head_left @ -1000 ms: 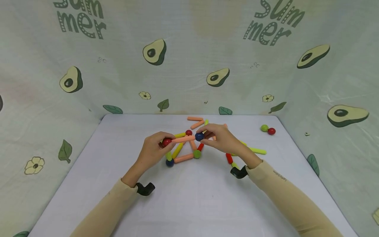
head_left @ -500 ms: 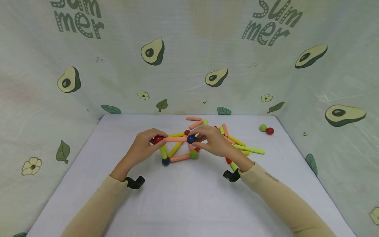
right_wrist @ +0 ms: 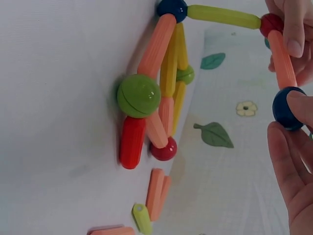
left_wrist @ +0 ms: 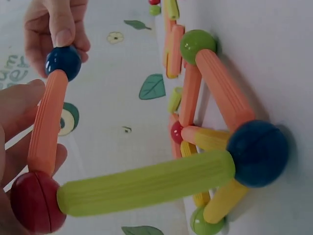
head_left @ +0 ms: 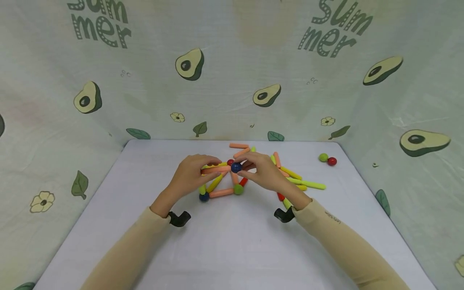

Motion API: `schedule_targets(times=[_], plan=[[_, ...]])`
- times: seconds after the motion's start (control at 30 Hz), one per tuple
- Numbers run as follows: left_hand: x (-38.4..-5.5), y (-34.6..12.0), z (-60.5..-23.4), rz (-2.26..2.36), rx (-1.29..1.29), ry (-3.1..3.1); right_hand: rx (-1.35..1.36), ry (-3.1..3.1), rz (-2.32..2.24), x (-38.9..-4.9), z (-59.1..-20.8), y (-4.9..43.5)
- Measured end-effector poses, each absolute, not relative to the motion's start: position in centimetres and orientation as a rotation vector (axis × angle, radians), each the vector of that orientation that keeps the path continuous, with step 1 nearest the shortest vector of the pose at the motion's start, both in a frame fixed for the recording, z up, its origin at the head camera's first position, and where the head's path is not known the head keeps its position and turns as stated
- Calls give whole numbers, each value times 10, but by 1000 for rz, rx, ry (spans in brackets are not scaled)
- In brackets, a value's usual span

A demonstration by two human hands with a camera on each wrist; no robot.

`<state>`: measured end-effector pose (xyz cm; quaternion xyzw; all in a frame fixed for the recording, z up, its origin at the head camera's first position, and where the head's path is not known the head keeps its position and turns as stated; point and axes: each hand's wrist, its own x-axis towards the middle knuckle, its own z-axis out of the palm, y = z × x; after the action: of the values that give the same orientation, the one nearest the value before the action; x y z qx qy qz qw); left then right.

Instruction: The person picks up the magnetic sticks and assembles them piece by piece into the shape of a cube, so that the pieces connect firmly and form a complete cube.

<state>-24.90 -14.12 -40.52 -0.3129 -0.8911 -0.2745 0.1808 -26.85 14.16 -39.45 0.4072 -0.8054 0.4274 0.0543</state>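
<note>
My right hand [head_left: 259, 171] pinches a dark blue ball [head_left: 236, 167] between thumb and fingertips. An orange magnetic stick [left_wrist: 49, 122] joins this ball to a red ball [left_wrist: 38, 201]. My left hand [head_left: 190, 177] has its thumb and fingers around the orange stick by the red ball, which it hides in the head view. From the red ball a lime stick [left_wrist: 146, 183] slopes down to another blue ball [left_wrist: 258, 152] on the table. Orange and yellow sticks, a green ball [right_wrist: 139, 96] and a red stick [right_wrist: 132, 143] continue the frame on the table.
Loose sticks [head_left: 306, 183] in several colours lie right of the frame, partly behind my right forearm. Two orange sticks [head_left: 239, 146] lie at the back. A green ball [head_left: 324, 157] and a red ball [head_left: 331, 161] sit at the back right. Patterned cloth [head_left: 224, 72] surrounds the table.
My right hand has shifted left with the blue ball. My left hand moved left, then back right, its fingers passing from the red ball along the orange stick.
</note>
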Motion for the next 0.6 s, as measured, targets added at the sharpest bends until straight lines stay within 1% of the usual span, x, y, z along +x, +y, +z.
schedule_targets(times=[0.3,0.43,0.6], plan=[[-251,-108,-396,-670,-923,-2472,1199,-2459,1336,-266,-392,143],[-251,-103,-398,-661,-883,-2450,1201,-2456,1337,-267,-393,146],[-250,-100,-400,-657,-831,-2449,1120,-2520,1240,-269,-393,157]])
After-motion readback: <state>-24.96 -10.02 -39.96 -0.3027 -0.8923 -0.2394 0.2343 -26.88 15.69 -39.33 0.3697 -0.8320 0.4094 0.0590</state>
